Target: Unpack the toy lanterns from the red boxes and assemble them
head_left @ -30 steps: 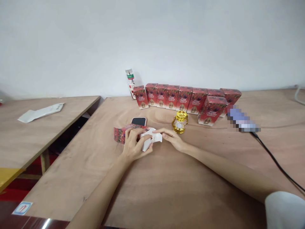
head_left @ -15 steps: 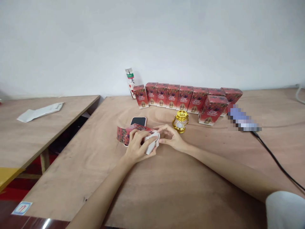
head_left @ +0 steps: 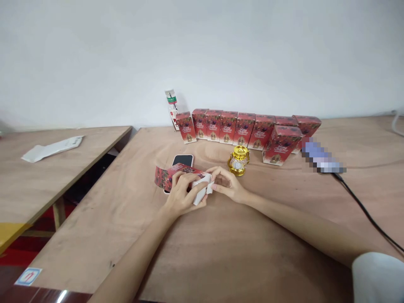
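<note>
My left hand (head_left: 180,194) is wrapped round a red printed carton (head_left: 167,176) that lies on its side on the plywood table (head_left: 221,244). Its white end flaps (head_left: 202,190) point right. My right hand (head_left: 225,184) pinches those flaps with curled fingers at the carton's open end. A small gold lantern (head_left: 239,160) stands upright just behind my right hand, not touched. A phone (head_left: 182,160) lies face up behind the carton.
A row of several matching red cartons (head_left: 246,130) stands along the back wall, with a small bottle (head_left: 172,107) at its left end. A blurred object with a black cable (head_left: 362,210) lies at the right. A second table (head_left: 47,176) with a white packet (head_left: 52,148) is at the left.
My right hand has moved in from flat fingers on the flaps to a pinch at the carton's end. The white flaps are folded closer to the carton, which has lifted slightly.
</note>
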`<state>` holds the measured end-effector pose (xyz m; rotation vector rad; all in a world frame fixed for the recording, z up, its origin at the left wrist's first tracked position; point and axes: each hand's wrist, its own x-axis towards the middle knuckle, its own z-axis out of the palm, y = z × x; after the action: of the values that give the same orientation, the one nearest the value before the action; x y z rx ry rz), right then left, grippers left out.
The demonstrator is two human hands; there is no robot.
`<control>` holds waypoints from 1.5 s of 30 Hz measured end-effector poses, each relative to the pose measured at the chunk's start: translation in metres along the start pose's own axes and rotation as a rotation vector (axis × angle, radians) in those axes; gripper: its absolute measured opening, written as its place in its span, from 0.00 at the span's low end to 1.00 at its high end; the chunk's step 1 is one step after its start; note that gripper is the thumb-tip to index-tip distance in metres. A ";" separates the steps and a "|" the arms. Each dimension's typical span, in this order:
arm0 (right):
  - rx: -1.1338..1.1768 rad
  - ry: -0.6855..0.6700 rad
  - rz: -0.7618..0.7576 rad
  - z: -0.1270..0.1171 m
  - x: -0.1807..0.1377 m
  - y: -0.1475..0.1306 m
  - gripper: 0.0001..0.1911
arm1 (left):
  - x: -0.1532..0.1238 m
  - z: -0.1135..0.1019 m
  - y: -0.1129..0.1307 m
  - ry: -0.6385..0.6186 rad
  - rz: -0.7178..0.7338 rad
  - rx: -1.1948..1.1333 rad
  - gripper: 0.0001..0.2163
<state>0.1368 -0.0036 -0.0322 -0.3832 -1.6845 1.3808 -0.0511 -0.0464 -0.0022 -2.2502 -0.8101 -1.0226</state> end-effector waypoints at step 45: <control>-0.090 -0.073 0.158 -0.001 0.003 0.014 0.26 | -0.002 0.002 0.004 0.064 0.023 -0.034 0.17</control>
<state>0.1318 0.0036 -0.0437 -0.5328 -1.8125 1.4510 -0.0483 -0.0478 -0.0055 -2.2380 -0.7433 -1.0996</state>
